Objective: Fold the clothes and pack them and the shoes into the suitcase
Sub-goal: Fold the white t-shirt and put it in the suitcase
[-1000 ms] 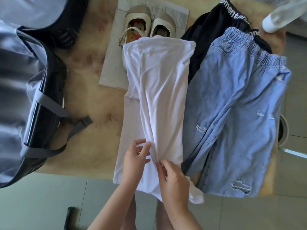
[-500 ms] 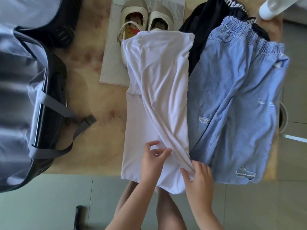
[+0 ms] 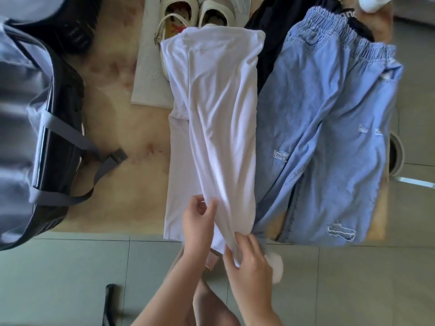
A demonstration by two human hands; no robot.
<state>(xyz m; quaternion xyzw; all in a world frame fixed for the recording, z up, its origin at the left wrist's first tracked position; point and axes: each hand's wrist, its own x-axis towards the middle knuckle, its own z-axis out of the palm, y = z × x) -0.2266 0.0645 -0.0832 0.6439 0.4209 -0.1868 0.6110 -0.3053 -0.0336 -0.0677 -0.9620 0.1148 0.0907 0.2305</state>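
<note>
White garment (image 3: 219, 114) lying lengthwise mid-table (image 3: 131, 184), hem overhanging the near edge, where left hand (image 3: 200, 222) and right hand (image 3: 249, 257) each pinch its folded layer; black garment (image 3: 270, 27) waistband lettering cropped, illegible.

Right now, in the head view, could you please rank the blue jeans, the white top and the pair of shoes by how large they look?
1. blue jeans: largest.
2. white top: similar length, clearly narrower.
3. pair of shoes: smallest, though partly hidden under the top and cut off by the frame edge.
</note>
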